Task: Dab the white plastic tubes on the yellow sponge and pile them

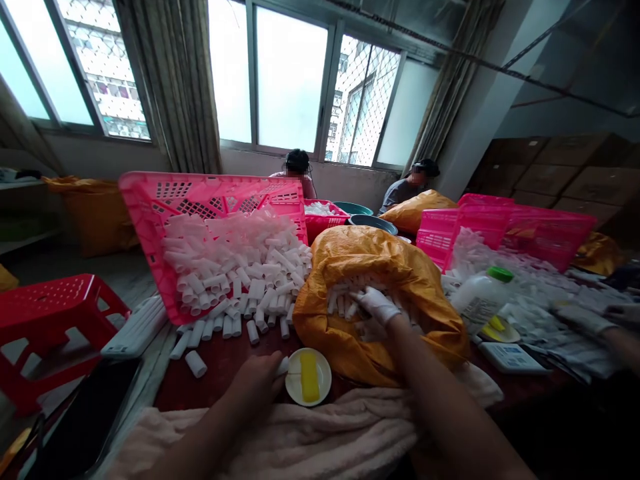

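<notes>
My left hand (257,383) is closed at the left edge of a small white dish (324,387). A small white piece shows at its fingertips; whether it is a tube or a finger cover I cannot tell. On the dish lies a yellow block (309,377), possibly a sponge. My right hand (379,307), in a white glove, reaches into the mouth of an orange sack (325,340), fingers stretched towards white tubes (341,305) inside. Left of the sack, many white tubes (257,290) spill from a tipped pink crate (143,220) onto the dark red table (220,360).
A beige towel (345,427) lies along the front edge. Another worker's gloved hands (583,317) are at the right, near a green-capped bottle (483,300) and a white scale (513,357). A red stool (60,313) stands left. Two people sit by the windows.
</notes>
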### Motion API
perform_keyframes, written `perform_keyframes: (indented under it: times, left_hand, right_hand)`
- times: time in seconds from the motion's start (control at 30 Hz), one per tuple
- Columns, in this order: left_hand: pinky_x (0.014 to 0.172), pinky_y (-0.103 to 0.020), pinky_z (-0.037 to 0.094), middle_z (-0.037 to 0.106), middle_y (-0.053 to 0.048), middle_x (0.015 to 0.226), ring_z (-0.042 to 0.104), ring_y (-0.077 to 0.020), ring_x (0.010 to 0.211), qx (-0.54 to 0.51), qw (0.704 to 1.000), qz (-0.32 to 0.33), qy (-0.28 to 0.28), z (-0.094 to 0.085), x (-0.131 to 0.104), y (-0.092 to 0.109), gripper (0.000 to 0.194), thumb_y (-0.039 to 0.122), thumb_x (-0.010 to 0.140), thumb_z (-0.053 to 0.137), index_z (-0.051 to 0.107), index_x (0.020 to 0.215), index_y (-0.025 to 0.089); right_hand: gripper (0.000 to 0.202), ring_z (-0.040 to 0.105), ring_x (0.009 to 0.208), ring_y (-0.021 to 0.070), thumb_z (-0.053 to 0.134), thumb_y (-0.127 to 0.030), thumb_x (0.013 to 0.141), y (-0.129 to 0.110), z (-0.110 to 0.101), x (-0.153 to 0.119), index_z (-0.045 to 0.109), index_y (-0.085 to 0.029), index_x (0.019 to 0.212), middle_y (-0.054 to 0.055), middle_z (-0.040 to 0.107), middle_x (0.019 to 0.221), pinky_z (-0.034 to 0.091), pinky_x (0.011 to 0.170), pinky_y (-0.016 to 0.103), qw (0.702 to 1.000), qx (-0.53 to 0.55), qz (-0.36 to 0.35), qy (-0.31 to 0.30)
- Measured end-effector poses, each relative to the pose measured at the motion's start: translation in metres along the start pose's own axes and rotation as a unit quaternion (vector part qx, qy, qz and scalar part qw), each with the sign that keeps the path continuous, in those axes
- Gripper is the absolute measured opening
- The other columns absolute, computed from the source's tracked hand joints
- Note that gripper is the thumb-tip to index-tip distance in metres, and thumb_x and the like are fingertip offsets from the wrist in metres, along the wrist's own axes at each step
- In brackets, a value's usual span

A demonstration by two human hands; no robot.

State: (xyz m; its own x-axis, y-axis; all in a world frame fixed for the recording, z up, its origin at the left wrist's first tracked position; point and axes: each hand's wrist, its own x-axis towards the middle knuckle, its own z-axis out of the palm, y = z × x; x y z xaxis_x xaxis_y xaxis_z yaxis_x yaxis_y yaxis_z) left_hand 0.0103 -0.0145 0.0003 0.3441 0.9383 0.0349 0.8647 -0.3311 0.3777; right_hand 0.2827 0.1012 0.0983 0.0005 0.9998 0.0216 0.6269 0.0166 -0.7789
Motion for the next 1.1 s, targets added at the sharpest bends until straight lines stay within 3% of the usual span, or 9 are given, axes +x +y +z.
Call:
perform_keyframes:
  times: [0.1, 0.17, 0.27, 0.33, 0.47, 0.7, 0.83, 1.0, 1.1]
  left_hand:
    - [0.06, -0.022, 0.034, 0.063, -0.003, 0.08, 0.058, -0.0153, 0.073, 0.011, 1.0, -0.007, -0.005, -0.002, 0.0, 0.004, 0.016, 0.034, 0.086, 0.041, 0.049, 0.086, 0.02]
    - [0.059, -0.022, 0.033, 0.063, -0.002, 0.079, 0.058, -0.0149, 0.071, 0.014, 1.0, -0.009, -0.012, -0.003, 0.0, 0.006, 0.016, 0.034, 0.086, 0.041, 0.048, 0.084, 0.02]
    - [0.06, -0.022, 0.035, 0.063, -0.002, 0.079, 0.059, -0.0147, 0.071, 0.015, 1.0, -0.005, -0.012, -0.001, 0.0, 0.007, 0.017, 0.035, 0.086, 0.041, 0.047, 0.083, 0.02]
    - [0.063, -0.023, 0.037, 0.063, -0.002, 0.082, 0.059, -0.0158, 0.075, 0.023, 1.0, 0.001, -0.007, 0.002, 0.001, 0.006, 0.017, 0.035, 0.086, 0.041, 0.048, 0.086, 0.02]
    - [0.065, -0.025, 0.039, 0.064, -0.005, 0.084, 0.06, -0.0182, 0.078, 0.053, 0.999, 0.001, -0.011, 0.004, 0.001, 0.007, 0.017, 0.033, 0.087, 0.041, 0.049, 0.091, 0.019]
    - [0.061, -0.024, 0.038, 0.063, -0.005, 0.083, 0.059, -0.0169, 0.073, 0.058, 0.998, -0.008, -0.023, 0.0, 0.0, 0.015, 0.018, 0.034, 0.089, 0.039, 0.048, 0.09, 0.018]
    - [0.061, -0.024, 0.039, 0.064, -0.005, 0.082, 0.06, -0.0182, 0.074, 0.069, 0.997, -0.026, -0.035, -0.003, 0.0, 0.018, 0.018, 0.034, 0.089, 0.039, 0.048, 0.088, 0.018]
    - [0.06, -0.025, 0.038, 0.064, -0.005, 0.081, 0.061, -0.0194, 0.076, 0.08, 0.995, -0.039, -0.034, -0.001, 0.0, 0.018, 0.019, 0.034, 0.089, 0.038, 0.049, 0.089, 0.019]
    - [0.059, -0.025, 0.038, 0.064, -0.004, 0.081, 0.061, -0.0197, 0.074, 0.08, 0.996, -0.024, -0.029, 0.0, 0.0, 0.017, 0.019, 0.035, 0.089, 0.039, 0.048, 0.088, 0.019]
  right_hand:
    - [0.036, 0.046, 0.04, 0.0087, 0.045, -0.053, 0.083, 0.01, 0.005, -0.034, 0.053, -0.019, 0.081, -0.005, 0.05, 0.052, 0.04, 0.036, 0.021, 0.997, 0.053, 0.018, -0.059]
    - [0.034, 0.046, 0.039, 0.009, 0.046, -0.054, 0.081, 0.02, 0.019, -0.062, 0.052, -0.02, 0.083, -0.006, 0.049, 0.051, 0.04, 0.036, 0.021, 0.989, 0.114, 0.01, -0.091]
    - [0.029, 0.062, 0.075, 0.0161, 0.052, -0.044, 0.08, 0.035, 0.05, -0.091, 0.057, -0.02, 0.095, 0.002, 0.064, 0.083, 0.053, 0.068, 0.028, 0.981, 0.154, -0.069, -0.098]
    - [0.031, 0.057, 0.103, 0.0204, 0.049, -0.039, 0.084, 0.043, 0.069, -0.097, 0.057, -0.02, 0.107, 0.007, 0.061, 0.109, 0.045, 0.093, 0.035, 0.98, 0.127, -0.129, -0.083]
    - [0.031, 0.053, 0.11, 0.0215, 0.041, -0.029, 0.088, 0.048, 0.088, -0.091, 0.054, -0.021, 0.115, 0.008, 0.058, 0.115, 0.039, 0.1, 0.04, 0.975, 0.017, -0.212, -0.067]
    - [0.034, 0.055, 0.099, 0.021, 0.044, -0.011, 0.085, 0.05, 0.086, -0.096, 0.053, -0.021, 0.117, 0.008, 0.059, 0.109, 0.047, 0.089, 0.038, 0.896, -0.178, -0.388, -0.125]
    - [0.034, 0.053, 0.103, 0.021, 0.041, -0.011, 0.086, 0.056, 0.085, -0.097, 0.05, -0.018, 0.119, 0.01, 0.058, 0.111, 0.046, 0.092, 0.039, 0.909, -0.167, -0.375, -0.076]
    - [0.032, 0.053, 0.1, 0.0191, 0.043, -0.01, 0.086, 0.051, 0.078, -0.099, 0.053, -0.023, 0.114, 0.006, 0.058, 0.112, 0.046, 0.089, 0.036, 0.875, -0.191, -0.426, -0.13]
    - [0.031, 0.053, 0.099, 0.0191, 0.045, -0.01, 0.086, 0.047, 0.075, -0.1, 0.052, -0.019, 0.114, 0.008, 0.058, 0.11, 0.046, 0.089, 0.034, 0.889, -0.187, -0.402, -0.113]
